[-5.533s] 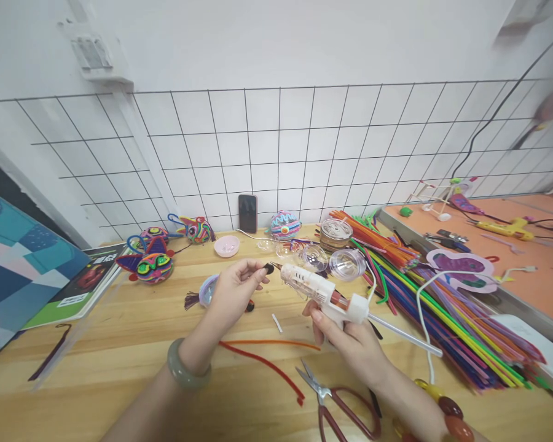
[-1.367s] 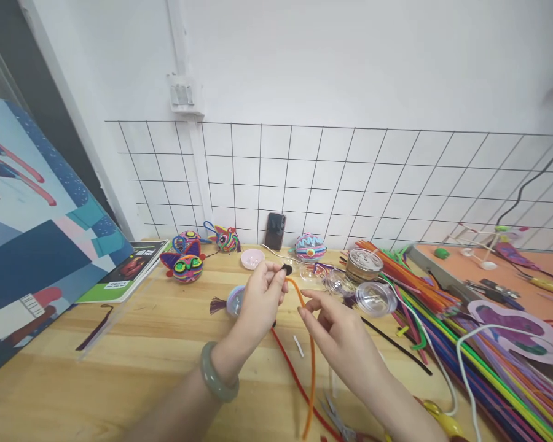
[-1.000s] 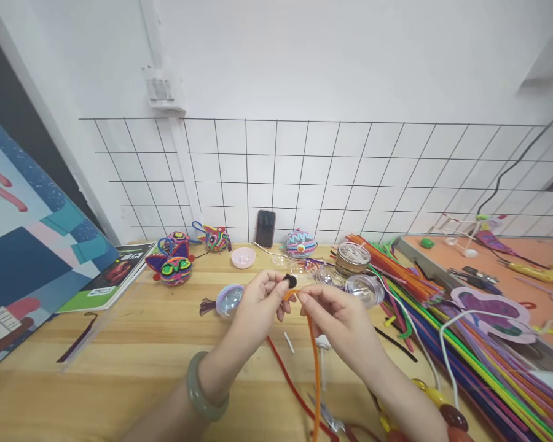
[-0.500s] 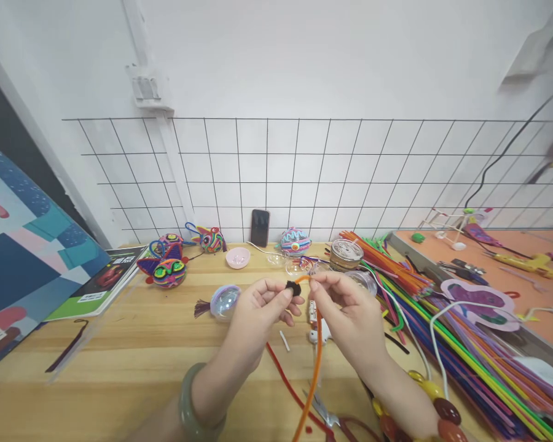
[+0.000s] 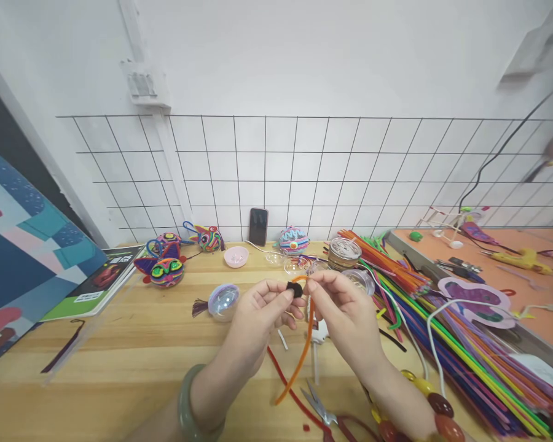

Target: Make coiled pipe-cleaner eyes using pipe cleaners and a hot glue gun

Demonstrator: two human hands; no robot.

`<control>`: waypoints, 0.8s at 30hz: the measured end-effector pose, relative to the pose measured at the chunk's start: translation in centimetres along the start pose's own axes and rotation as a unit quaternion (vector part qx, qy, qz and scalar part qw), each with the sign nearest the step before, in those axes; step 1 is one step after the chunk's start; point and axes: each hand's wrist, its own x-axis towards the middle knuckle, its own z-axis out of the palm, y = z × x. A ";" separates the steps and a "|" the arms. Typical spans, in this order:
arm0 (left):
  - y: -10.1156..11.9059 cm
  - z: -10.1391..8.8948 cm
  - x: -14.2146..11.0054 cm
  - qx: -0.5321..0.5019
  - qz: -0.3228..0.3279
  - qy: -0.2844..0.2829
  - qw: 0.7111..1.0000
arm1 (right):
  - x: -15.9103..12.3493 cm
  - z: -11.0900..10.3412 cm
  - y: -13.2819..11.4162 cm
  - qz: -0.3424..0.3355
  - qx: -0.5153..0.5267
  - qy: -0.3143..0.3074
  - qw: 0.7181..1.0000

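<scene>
Between the thumb and fingers of my left hand (image 5: pixel 266 306) is a small black fuzzy piece (image 5: pixel 295 289). My right hand (image 5: pixel 341 307) pinches an orange pipe cleaner (image 5: pixel 306 344) close beside it. One end of that pipe cleaner curves over to the black piece, and the long end hangs down in an arc above the table. Below my hands lie a red pipe cleaner (image 5: pixel 288 383), a pair of scissors (image 5: pixel 320 405) and a short white stick (image 5: pixel 282 339). Partly behind my right hand is a white glue gun (image 5: pixel 319 331).
Left of my hands lies a clear ball half with a purple rim (image 5: pixel 223 301). Farther back are a pink dish (image 5: pixel 236 256), a phone (image 5: pixel 258 226), colourful wrapped ornaments (image 5: pixel 166 271) and a tin (image 5: pixel 344 252). Bundles of pipe cleaners (image 5: pixel 470 350) and a white cable (image 5: pixel 431 331) fill the right side.
The orange pipe cleaner's hanging end has swung up and left, its tip now showing above the table. Both hands keep their pinches, nearly in place. The view has shifted slightly.
</scene>
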 end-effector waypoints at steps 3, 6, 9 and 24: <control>0.1 0.1 0.0 -0.007 -0.005 0.002 1.000 | 0.1 0.1 -0.3 0.025 0.041 -0.010 0.999; 0.0 0.1 0.0 -0.009 -0.006 0.002 1.000 | 0.1 0.2 -0.4 0.042 0.068 -0.020 0.997; 0.0 0.0 0.1 -0.013 -0.001 -0.001 1.000 | 0.2 0.1 -0.3 0.061 0.100 -0.033 0.993; -0.2 -0.2 0.0 0.045 0.019 -0.012 0.999 | 0.4 -0.4 0.1 0.051 0.092 -0.061 0.993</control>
